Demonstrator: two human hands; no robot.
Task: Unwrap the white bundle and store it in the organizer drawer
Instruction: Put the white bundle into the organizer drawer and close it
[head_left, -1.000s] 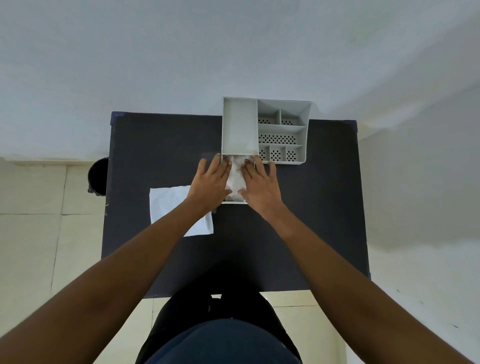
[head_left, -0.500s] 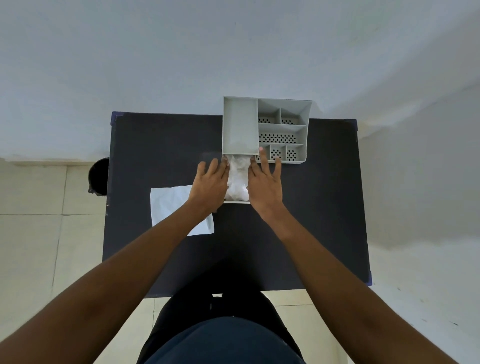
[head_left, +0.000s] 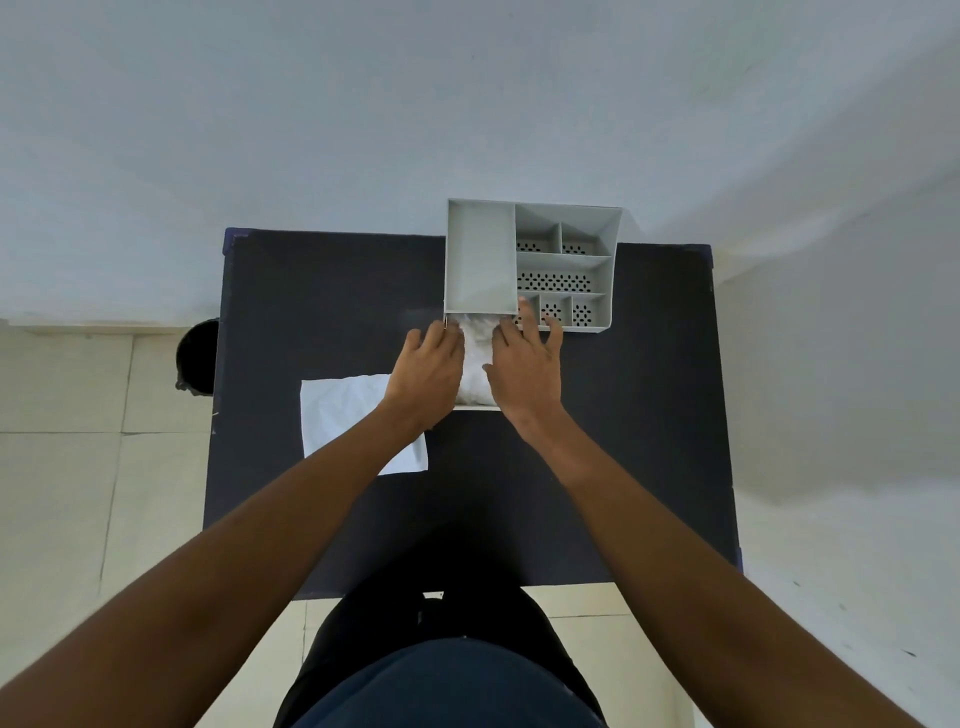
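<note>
The grey organizer (head_left: 480, 254) stands at the back edge of the black table (head_left: 322, 291). Its drawer (head_left: 475, 408) is pulled out toward me, and the crumpled white bundle (head_left: 477, 358) lies inside it. My left hand (head_left: 426, 374) sits on the drawer's left side, fingers curled over the wall. On the drawer's right side my right hand (head_left: 527, 371) lies flat, fingers spread. Its fingertips reach the organizer's perforated front and its thumb touches the bundle. Both hands hide most of the drawer's side walls.
A flat white wrapper sheet (head_left: 343, 410) lies on the table left of the drawer, partly under my left forearm. A dark round container (head_left: 200, 356) stands on the tiled floor beyond the table's left edge. A pale wall rises behind the organizer.
Both hands have slid apart from on top of the bundle to the drawer's sides, uncovering more of the white bundle. My right fingertips moved forward onto the organizer's front.
</note>
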